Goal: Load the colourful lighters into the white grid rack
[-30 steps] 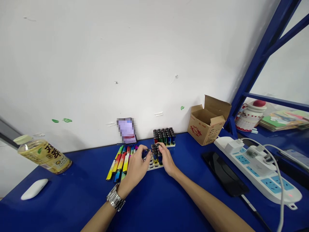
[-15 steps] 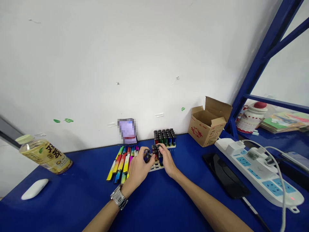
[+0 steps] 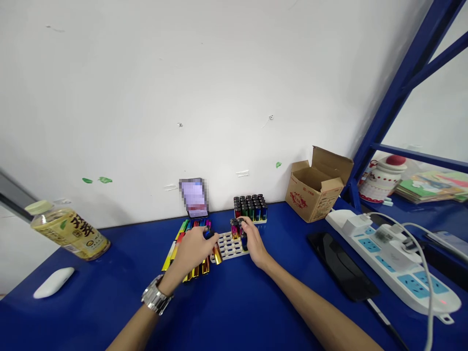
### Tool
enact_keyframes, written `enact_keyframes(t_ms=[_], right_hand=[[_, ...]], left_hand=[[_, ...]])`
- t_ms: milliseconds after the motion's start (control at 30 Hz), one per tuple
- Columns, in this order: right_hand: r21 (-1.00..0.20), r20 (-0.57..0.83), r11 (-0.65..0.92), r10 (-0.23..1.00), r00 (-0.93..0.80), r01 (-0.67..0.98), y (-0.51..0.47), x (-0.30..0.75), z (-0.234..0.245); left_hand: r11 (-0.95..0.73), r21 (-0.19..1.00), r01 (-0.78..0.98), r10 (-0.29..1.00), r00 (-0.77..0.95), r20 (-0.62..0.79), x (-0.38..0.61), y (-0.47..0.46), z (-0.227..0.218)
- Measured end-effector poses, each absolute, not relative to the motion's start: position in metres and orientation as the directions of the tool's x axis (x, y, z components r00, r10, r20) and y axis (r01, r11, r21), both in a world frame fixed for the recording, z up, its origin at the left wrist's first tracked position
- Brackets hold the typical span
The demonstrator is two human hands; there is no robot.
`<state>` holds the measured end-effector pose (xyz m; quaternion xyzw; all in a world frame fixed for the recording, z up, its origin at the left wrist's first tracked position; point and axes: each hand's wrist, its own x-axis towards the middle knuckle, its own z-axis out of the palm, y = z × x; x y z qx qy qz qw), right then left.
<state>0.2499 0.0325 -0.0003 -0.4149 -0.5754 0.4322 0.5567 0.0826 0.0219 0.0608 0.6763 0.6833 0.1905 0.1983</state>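
Observation:
My left hand (image 3: 195, 249) is closed over a row of lighters at the left of the white perforated tray (image 3: 228, 247). A shiny orange-gold lighter (image 3: 217, 252) with a dark top slants from its fingers and thumb, over the tray's left edge. Shiny gold lighters (image 3: 205, 265) stick out beneath the palm; I cannot tell how many are gripped. My right hand (image 3: 255, 243) curls against a few upright lighters (image 3: 234, 229) at the tray's right end, fingertips on a dark-topped blue one (image 3: 243, 240). Flat coloured lighters (image 3: 168, 257) lie partly hidden under the left hand.
A second rack of upright lighters (image 3: 250, 208) stands by the wall. A folding phone (image 3: 198, 213) leans behind the pile. To the right are an open carton (image 3: 310, 200), a black phone (image 3: 340, 265) and a power strip (image 3: 393, 270). A drink bottle (image 3: 69, 231) and white mouse (image 3: 54, 282) are left.
My left hand has moved left from the tray to the lighter pile, with a lighter in its fingers. More tray holes now show. My right hand has stayed at the upright lighters.

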Motion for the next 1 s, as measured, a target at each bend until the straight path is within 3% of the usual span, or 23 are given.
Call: enact_keyframes(t_ms=[100,233,433,800,933,1000], right_hand=[[-0.96,0.279,0.279,0.96,-0.035,-0.011,0.033,0.25,-0.002],[-0.964,0.265,0.264,0.964,-0.027,-0.016,0.034,0.25,-0.004],[-0.965,0.263,0.263,0.964,-0.028,0.002,0.034,0.25,-0.004],[-0.962,0.274,0.274,0.962,-0.003,0.022,0.034,0.25,-0.004],[-0.962,0.273,0.273,0.962,-0.011,0.016,0.034,0.25,-0.004],[-0.962,0.274,0.274,0.962,-0.014,0.008,0.034,0.25,-0.005]], left_hand=[[0.082,0.389,0.918,0.986,-0.018,-0.166,0.061,0.027,0.066],[0.112,0.211,0.971,0.98,-0.074,-0.183,0.044,0.03,0.066],[-0.009,0.165,0.986,1.0,0.013,-0.026,0.038,0.024,0.055],[0.068,-0.073,0.995,0.991,-0.059,0.119,0.048,0.007,0.049],[-0.01,-0.117,0.993,0.956,0.044,0.291,0.048,0.007,0.037],[-0.053,-0.074,0.996,0.916,0.078,0.394,0.048,0.008,0.027]])
